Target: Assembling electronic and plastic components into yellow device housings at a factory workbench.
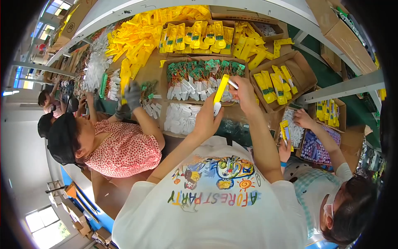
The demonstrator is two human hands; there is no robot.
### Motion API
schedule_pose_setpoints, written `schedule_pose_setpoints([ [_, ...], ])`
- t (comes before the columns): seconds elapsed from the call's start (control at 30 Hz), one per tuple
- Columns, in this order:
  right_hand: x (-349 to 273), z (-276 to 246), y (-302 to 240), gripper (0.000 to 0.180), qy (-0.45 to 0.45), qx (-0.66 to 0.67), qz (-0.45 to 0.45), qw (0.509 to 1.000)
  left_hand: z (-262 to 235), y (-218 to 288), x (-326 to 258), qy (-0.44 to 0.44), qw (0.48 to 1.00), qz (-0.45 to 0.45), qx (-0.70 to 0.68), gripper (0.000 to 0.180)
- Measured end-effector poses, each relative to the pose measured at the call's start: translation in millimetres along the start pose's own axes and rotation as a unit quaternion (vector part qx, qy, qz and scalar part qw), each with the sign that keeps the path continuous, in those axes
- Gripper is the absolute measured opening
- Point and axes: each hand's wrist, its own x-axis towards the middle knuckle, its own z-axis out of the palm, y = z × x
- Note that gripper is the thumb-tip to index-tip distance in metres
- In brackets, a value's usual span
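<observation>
In my left hand [206, 120] is a long yellow plastic casing [222, 88], tilted upright. A small white plastic part [217, 108] sits at its lower end, by my thumb. My right hand [245, 94] pinches a slim white piece [233, 84] close beside the casing's upper part; whether the two touch I cannot tell. Just beyond my hands is a cardboard box [165, 88] of green circuit boards [199, 66] with wires and white blocks [188, 89]. Nearer, to the left of my left hand, lie many loose white plastic parts [180, 118].
At the back stand a carton of yellow casings [197, 37] and a yellow heap [137, 33]. Another carton [304, 68] is at right. The left co-worker's gloved hand [132, 95] holds a yellow piece; the right co-worker reaches into white parts [293, 128]. A metal frame [344, 89] crosses the right.
</observation>
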Motion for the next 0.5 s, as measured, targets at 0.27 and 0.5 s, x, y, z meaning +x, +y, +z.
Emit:
schedule_pose_setpoints([
  [0.27, 34, 17, -14, 0.057, 0.401, -0.403, -0.537, 0.623, 1, 7, -18, -0.05, 0.997, -0.053, -0.039, 0.046],
  [0.5, 19, 1, -9, 0.073, -0.181, -0.159, -0.044, 0.97, -24, 7, -2, -0.116, 0.986, -0.048, -0.113, 0.034],
])
